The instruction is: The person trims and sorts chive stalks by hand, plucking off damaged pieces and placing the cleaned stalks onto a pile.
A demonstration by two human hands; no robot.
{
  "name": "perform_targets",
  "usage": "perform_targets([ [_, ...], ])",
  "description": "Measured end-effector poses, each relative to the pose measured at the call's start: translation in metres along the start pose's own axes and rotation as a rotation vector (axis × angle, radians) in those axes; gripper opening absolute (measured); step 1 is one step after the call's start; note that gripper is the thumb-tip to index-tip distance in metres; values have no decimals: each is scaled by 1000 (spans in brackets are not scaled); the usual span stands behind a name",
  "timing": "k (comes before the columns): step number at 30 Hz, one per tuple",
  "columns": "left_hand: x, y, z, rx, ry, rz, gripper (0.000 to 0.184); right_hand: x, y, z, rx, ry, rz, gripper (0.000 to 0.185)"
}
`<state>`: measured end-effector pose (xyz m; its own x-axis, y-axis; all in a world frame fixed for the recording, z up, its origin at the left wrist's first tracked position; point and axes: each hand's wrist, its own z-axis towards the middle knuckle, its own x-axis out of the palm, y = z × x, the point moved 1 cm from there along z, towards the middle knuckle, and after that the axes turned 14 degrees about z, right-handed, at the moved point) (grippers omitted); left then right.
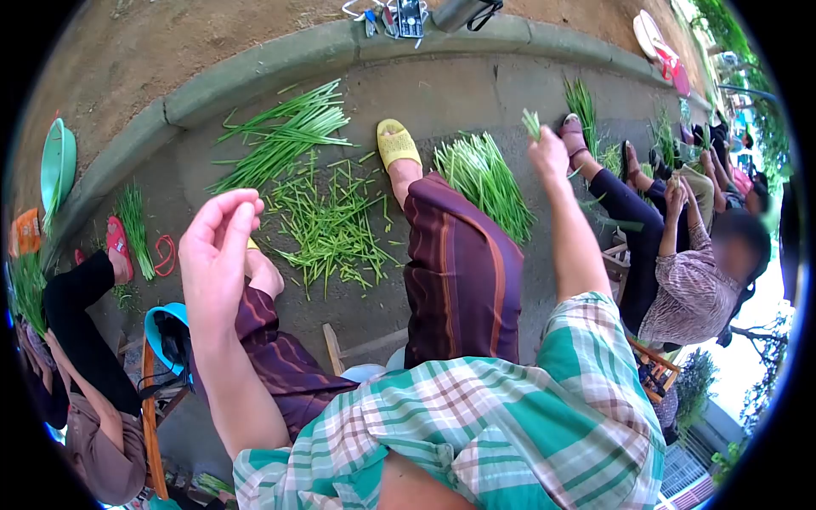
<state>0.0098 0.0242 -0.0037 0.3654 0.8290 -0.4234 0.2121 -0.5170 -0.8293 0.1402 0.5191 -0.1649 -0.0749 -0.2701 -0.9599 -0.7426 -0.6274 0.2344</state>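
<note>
My left hand (223,251) is raised above the ground at left centre, thumb and curled fingers brought together; whether anything small is between them is hidden. Stretched out to the right, my right hand (548,155) grips a small bunch of green stalks (531,123), whose tips stick out past the fist. Between my feet lies a scattered heap of short cut stalk pieces (331,225). Beyond it is a loose pile of long green stalks (293,127). A thicker, neatly lined-up bundle of long stalks (484,183) rests beside my right leg, below the yellow slipper (398,146).
A concrete kerb (263,72) curves along the far side, with a flask (463,13) and a phone (411,17) on it. Seated people handle stalks at right (697,280) and left (102,408). A teal basin (58,166) leans at far left; a blue container (170,336) stands nearer.
</note>
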Motion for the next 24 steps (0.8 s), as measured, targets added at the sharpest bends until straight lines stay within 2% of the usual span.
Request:
perform_targets([
  [2, 9, 3, -1, 1, 43, 26, 17, 44, -32, -10, 108, 95, -66, 22],
  [3, 14, 1, -1, -12, 46, 32, 17, 69, -53, -14, 122, 106, -55, 27],
  [7, 23, -6, -2, -36, 146, 103, 18, 127, -59, -30, 235, 114, 135, 45],
  [8, 27, -8, -2, -7, 148, 131, 19, 137, -58, -29, 225, 129, 119, 44],
  [11, 30, -11, -1, 6, 223, 218, 19, 153, -60, -22, 188, 197, 145, 53],
  [12, 32, -8, -1, 59, 186, 227, 20, 157, -64, -21, 190, 201, 142, 53],
  [14, 34, -7, -1, 109, 145, 240, 20, 169, -65, -19, 82, 189, 164, 64],
  [17, 35, -11, -4, 95, 148, 198, 20, 160, -58, -16, 171, 324, 224, 75],
  [18, 36, -13, -5, 98, 165, 200, 20, 161, -59, -16, 169, 302, 223, 67],
  [20, 34, -20, -11, 31, 202, 172, 21, 154, -63, -15, 139, 279, 177, 64],
  [22, 34, -24, -13, 122, 206, 208, 21, 151, -56, 0, 113, 262, 103, 54],
  [24, 30, -26, -17, 181, 236, 302, 21, 139, -37, 19, 50, 317, 175, 43],
])
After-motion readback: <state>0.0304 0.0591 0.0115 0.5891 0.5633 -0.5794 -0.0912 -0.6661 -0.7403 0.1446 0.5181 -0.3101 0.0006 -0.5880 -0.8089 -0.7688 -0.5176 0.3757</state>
